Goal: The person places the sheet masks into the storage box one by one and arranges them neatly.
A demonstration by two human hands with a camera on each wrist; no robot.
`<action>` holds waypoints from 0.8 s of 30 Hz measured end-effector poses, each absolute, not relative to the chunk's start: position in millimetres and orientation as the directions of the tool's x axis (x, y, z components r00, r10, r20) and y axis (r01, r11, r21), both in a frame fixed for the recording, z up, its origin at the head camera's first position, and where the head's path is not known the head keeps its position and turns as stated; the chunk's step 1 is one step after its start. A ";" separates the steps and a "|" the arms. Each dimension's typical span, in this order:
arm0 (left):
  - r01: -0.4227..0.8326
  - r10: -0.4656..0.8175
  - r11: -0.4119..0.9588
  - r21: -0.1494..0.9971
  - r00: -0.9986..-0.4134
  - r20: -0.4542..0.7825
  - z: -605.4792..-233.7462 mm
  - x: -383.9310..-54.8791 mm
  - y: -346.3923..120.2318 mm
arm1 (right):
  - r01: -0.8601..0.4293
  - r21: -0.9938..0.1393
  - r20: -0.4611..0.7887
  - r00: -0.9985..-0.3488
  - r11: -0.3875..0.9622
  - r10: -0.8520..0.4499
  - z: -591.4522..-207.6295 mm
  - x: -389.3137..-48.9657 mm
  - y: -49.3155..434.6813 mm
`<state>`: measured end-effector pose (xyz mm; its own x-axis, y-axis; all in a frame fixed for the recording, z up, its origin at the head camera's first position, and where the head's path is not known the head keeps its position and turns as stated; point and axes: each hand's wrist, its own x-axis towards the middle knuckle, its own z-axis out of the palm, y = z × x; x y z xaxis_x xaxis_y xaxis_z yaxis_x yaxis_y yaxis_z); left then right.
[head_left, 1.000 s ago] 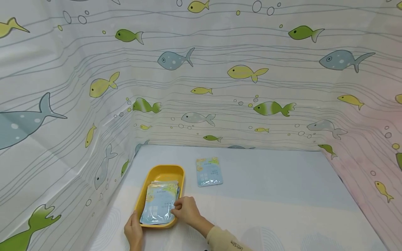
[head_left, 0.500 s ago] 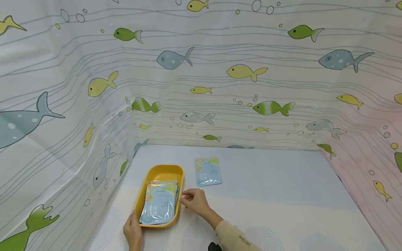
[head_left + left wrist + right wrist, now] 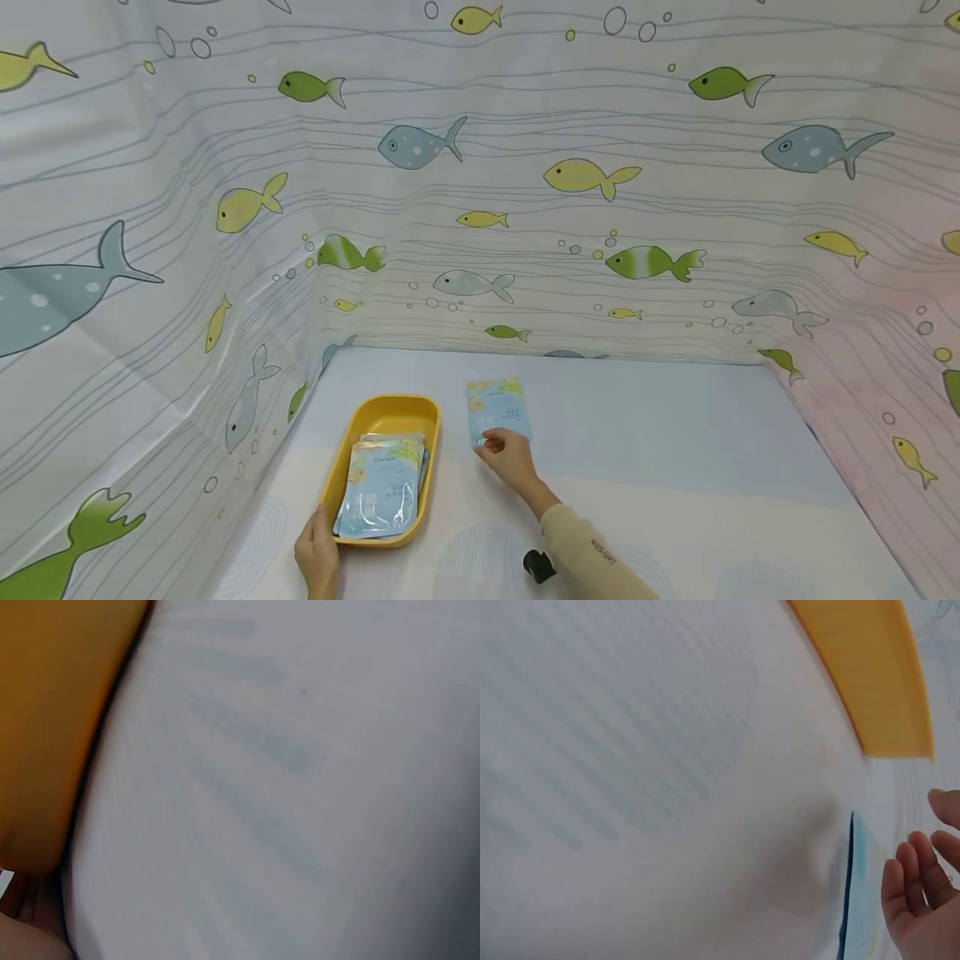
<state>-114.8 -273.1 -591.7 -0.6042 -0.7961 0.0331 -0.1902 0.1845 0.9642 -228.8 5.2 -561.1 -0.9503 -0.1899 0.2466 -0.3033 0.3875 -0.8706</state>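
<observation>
A yellow oblong tray [image 3: 397,408] stands at the left of the table, with a stack of flat light-blue sachets [image 3: 381,492] in its near part. My left hand [image 3: 318,554] grips the tray's near left corner; the left wrist view shows the yellow wall [image 3: 60,720] with fingers at its lower end. Right of the tray, one matching sachet [image 3: 498,402] lies by itself, printed yellow and green along the top. Over its near edge hovers my right hand [image 3: 512,461], fingers loosely bent. In the right wrist view, thumb and fingers stand apart with nothing between them, beside the sachet [image 3: 862,900].
A pale blue and white patterned cloth [image 3: 660,433] covers the table. Fish-printed sheeting [image 3: 525,233] rises as walls at the back and both sides. A small black object [image 3: 538,567] sits at my right forearm, beside the beige sleeve [image 3: 592,550].
My right hand has left the sachets at the tray's right side and moved right and away from me, to the lone sachet. My left hand stays on the tray.
</observation>
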 end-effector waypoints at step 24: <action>-0.207 -0.798 0.157 0.966 -0.602 0.001 -589.5 -114.9 -273.3 | -0.031 -0.736 0.148 -0.982 0.677 0.117 -590.2 -255.7 38.4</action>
<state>-114.9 -273.3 -589.5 -0.6021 -0.7985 0.0010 -0.2073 0.1575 0.9655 -255.7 38.4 -590.2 -0.9821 0.1165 0.1481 -0.0306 0.6768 -0.7355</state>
